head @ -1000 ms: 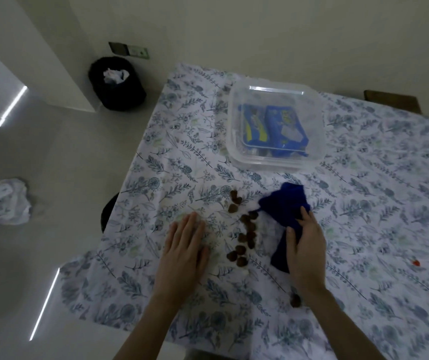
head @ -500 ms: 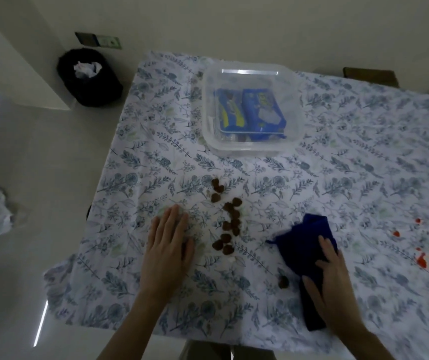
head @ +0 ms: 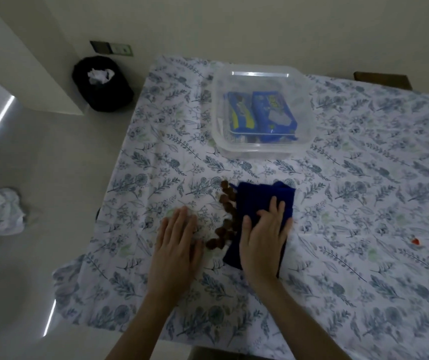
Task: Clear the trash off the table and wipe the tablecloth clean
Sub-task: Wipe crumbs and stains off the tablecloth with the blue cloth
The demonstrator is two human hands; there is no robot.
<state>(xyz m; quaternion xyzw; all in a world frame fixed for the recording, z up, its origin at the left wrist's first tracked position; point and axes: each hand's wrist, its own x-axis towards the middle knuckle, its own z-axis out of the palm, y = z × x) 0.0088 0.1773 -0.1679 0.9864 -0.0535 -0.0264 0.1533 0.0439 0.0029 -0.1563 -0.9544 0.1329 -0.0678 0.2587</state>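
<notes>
Your right hand (head: pixel 262 237) presses flat on the blue cloth (head: pixel 260 206); brown crumbs (head: pixel 225 214) lie just left of it, before your flat, spread left hand (head: pixel 178 242).

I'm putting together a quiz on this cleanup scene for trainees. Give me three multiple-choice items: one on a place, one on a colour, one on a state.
1. Where is the black trash bin?
A) on the floor, beyond the tablecloth's far left corner
B) on the tablecloth
C) on a chair

2. What colour is the cloth under the right hand?
A) red
B) dark blue
C) white

3. How is the left hand?
A) gripping a packet
B) curled in a fist
C) flat on the tablecloth, fingers straight

Answers:
1 A: it stands on the floor past that corner.
2 B: dark blue fabric shows around the hand.
3 C: the palm lies flat beside the brown crumbs.
</notes>
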